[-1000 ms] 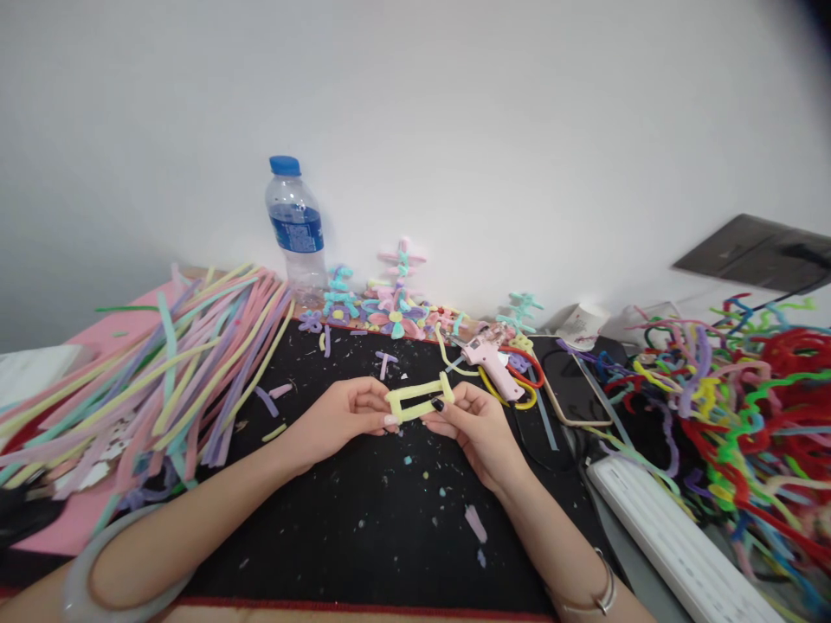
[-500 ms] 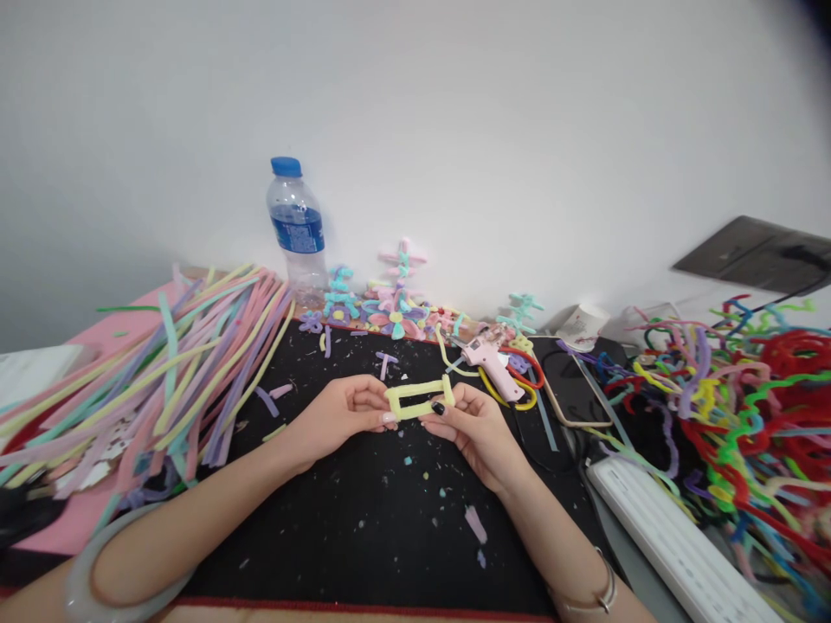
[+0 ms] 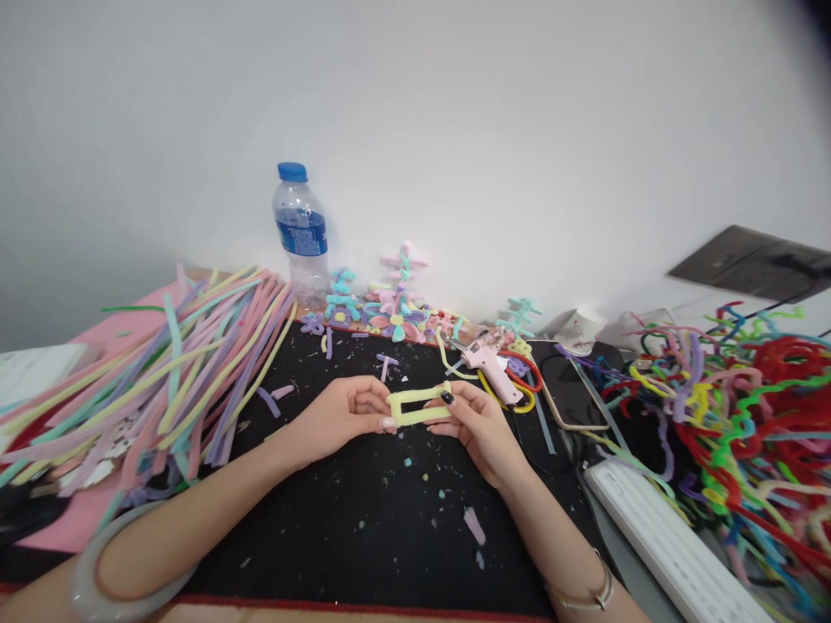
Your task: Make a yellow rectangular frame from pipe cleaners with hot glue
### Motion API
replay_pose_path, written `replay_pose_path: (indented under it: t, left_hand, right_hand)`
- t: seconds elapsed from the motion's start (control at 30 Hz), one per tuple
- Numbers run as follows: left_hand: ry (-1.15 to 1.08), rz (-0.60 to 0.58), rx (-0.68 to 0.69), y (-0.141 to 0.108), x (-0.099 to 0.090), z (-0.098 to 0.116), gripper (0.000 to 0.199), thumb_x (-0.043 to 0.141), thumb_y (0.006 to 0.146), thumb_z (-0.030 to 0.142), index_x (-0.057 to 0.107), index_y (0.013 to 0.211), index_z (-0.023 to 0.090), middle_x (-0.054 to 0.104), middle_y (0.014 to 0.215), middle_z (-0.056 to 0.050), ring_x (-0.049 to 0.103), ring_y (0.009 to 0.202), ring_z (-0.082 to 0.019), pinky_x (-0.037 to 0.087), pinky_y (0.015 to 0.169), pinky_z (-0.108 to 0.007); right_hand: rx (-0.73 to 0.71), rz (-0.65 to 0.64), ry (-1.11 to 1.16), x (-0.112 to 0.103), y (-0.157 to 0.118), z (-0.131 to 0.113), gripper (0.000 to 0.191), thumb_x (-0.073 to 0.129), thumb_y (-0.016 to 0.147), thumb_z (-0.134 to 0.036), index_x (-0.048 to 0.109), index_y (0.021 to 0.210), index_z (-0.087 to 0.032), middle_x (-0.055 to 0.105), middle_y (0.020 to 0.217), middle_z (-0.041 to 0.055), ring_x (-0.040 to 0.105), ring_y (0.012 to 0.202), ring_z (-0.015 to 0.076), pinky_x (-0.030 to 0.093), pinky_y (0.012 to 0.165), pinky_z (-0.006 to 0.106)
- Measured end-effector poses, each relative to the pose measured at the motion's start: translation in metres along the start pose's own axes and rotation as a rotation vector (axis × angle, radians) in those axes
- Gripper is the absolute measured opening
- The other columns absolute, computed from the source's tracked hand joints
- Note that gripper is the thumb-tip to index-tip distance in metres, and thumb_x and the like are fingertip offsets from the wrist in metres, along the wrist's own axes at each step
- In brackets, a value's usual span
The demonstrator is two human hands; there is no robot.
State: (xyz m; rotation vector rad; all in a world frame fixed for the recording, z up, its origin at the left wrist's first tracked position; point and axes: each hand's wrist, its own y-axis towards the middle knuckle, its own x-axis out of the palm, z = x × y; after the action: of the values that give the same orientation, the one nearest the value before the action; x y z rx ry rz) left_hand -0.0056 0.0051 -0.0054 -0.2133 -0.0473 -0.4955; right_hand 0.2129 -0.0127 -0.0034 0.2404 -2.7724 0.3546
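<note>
A pale yellow rectangular frame of fuzzy stems [image 3: 415,417] is held level above the black mat [image 3: 363,554]. My left hand [image 3: 347,414] pinches its left end between thumb and fingers. At the right end, my right hand [image 3: 477,426] grips it, with a dark-nailed thumb lying over the corner. Beyond my hands, a small purple T-shaped piece [image 3: 385,363] lies on the mat. A pink glue gun [image 3: 494,374] rests behind my right hand.
Pastel stems [image 3: 195,363] are heaped on the left, bright curly stems [image 3: 733,415] on the right. A bottle [image 3: 302,234], finished flower shapes [image 3: 397,322] and a paper cup [image 3: 580,329] stand along the wall. A phone [image 3: 575,394] and white power strip [image 3: 668,545] lie right.
The right thumb has shifted up to the frame's upper right corner, and the frame's right end is more covered by the hand. The view has tilted slightly.
</note>
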Motion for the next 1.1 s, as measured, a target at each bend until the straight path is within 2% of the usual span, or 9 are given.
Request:
replay_pose_path:
  t: [0.33,0.53,0.67,0.83,1.1]
  left_hand:
    - [-0.008,0.007,-0.006,0.0014,0.0001,-0.0027,0.02,0.072,0.066,0.019,0.059,0.082,0.016,0.069,0.074,-0.001,0.065,0.071,-0.016,0.048,0.07,-0.028]
    - [0.055,0.008,0.003,0.0023,-0.001,-0.0051,0.02,0.071,0.067,0.02,0.059,0.082,0.016,0.07,0.076,-0.002,0.066,0.072,-0.017,0.049,0.072,-0.029]
    - [0.071,0.001,0.013,0.0024,-0.0011,-0.0044,0.019,0.071,0.067,0.019,0.059,0.082,0.016,0.07,0.077,-0.002,0.066,0.073,-0.017,0.049,0.074,-0.029]
    - [0.072,0.005,0.012,0.0016,0.0002,-0.0024,0.018,0.07,0.067,0.02,0.059,0.081,0.016,0.07,0.075,-0.002,0.066,0.072,-0.017,0.049,0.073,-0.029]
    - [0.072,-0.007,-0.002,0.0016,-0.0003,-0.0042,0.019,0.071,0.066,0.02,0.058,0.081,0.016,0.07,0.075,-0.002,0.066,0.072,-0.017,0.049,0.072,-0.029]
  right_hand:
    - [-0.031,0.004,-0.082,-0.0029,0.0025,0.0012,0.022,0.072,0.07,-0.025,0.069,0.089,-0.015,0.073,0.079,0.0057,0.069,0.066,0.0149,0.056,0.061,0.023]
    - [-0.073,0.069,-0.107,-0.0025,0.0026,-0.0001,0.025,0.074,0.069,-0.028,0.068,0.09,-0.016,0.074,0.078,0.0057,0.069,0.075,0.0171,0.054,0.066,0.024]
    - [-0.075,0.054,-0.092,-0.002,0.0025,-0.0006,0.028,0.074,0.068,-0.027,0.068,0.093,-0.016,0.074,0.081,0.006,0.069,0.079,0.0176,0.054,0.066,0.023]
    - [-0.061,0.032,-0.081,-0.0026,0.0023,-0.0008,0.028,0.074,0.069,-0.026,0.068,0.095,-0.017,0.074,0.084,0.0054,0.068,0.076,0.0163,0.054,0.064,0.022]
    - [-0.033,0.052,-0.06,-0.0022,0.002,-0.0034,0.024,0.073,0.07,-0.032,0.069,0.087,-0.016,0.073,0.077,0.0056,0.068,0.074,0.0162,0.054,0.066,0.024]
